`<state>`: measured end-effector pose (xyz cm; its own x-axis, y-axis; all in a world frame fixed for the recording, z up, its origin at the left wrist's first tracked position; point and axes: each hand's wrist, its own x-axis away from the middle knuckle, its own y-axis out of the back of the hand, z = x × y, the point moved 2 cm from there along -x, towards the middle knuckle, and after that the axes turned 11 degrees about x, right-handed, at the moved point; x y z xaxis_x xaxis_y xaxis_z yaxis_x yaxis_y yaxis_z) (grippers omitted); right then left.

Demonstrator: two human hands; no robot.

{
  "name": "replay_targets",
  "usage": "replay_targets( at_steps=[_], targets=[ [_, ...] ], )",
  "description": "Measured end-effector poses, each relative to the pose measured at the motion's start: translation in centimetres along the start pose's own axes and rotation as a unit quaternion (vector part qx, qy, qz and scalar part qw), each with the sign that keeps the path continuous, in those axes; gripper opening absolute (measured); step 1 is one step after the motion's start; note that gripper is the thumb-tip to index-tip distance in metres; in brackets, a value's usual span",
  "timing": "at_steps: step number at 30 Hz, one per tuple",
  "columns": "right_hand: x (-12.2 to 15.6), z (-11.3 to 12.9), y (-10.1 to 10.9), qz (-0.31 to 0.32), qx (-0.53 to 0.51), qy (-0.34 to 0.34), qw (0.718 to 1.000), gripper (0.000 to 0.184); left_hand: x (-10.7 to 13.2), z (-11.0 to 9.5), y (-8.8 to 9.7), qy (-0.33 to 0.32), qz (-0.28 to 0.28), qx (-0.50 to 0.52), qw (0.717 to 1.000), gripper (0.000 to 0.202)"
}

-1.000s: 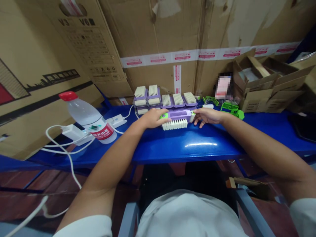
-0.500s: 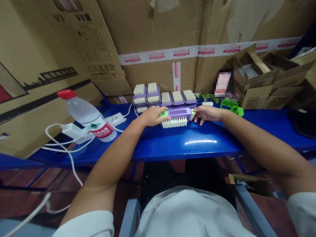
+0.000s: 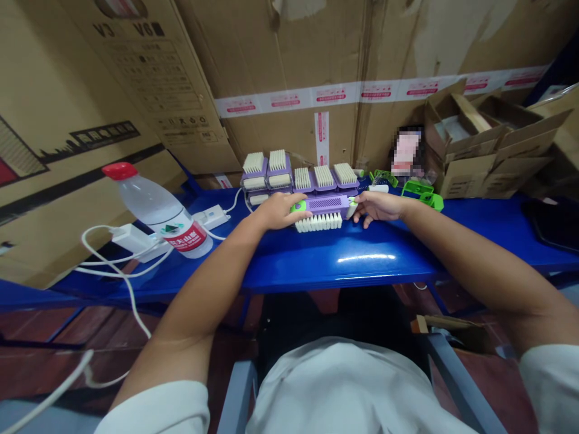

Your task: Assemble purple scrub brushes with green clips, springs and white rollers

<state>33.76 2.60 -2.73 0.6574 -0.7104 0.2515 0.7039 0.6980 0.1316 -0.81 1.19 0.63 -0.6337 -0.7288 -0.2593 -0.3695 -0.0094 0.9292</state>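
Note:
Level over the front of the blue bench is a purple brush (image 3: 324,205) with a slotted top, green ends and a row of white bristle-like blocks underneath. My left hand (image 3: 280,212) grips its left end, thumb on the green part. At the other end, my right hand (image 3: 377,208) pinches a small white and green end piece (image 3: 351,207) between thumb and finger, its other fingers loosely curled. Whether that piece is fixed to the brush cannot be told. Just behind stand several similar purple brush heads (image 3: 323,176), white blocks facing up, some of them stacked.
A red-capped water bottle (image 3: 158,211) leans left beside white adapters and cables (image 3: 136,242). Green plastic parts (image 3: 423,194) and a blurred-out phone-like item (image 3: 406,152) are at right, near open cardboard boxes (image 3: 470,175). Large cardboard (image 3: 289,54) walls the back of the blue bench (image 3: 307,265).
The view has shifted very slightly. Both hands keep the same hold on the brush and its end piece, with no other visible change.

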Motion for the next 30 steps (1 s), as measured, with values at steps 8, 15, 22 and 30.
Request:
replay_targets(
  at_steps=[8, 15, 22, 30],
  targets=[
    [0.03, 0.19, -0.15, 0.005, 0.013, -0.001, 1.0, 0.019, 0.02, -0.12, -0.01, -0.007, 0.001, -0.002, 1.0, 0.079],
    [0.13, 0.33, -0.31, -0.001, 0.019, -0.003, 1.0, 0.021, 0.02, -0.23, 0.05, 0.002, 0.004, 0.001, 1.0, 0.078],
    [0.33, 0.5, -0.42, -0.005, 0.011, -0.002, 1.0, 0.018, 0.03, -0.41, 0.13, 0.005, 0.01, 0.008, 1.0, 0.079],
    [0.22, 0.38, -0.3, -0.007, 0.028, 0.013, 0.999, 0.016, 0.01, -0.38, 0.0, 0.002, 0.009, -0.004, 1.0, 0.081]
  ],
)
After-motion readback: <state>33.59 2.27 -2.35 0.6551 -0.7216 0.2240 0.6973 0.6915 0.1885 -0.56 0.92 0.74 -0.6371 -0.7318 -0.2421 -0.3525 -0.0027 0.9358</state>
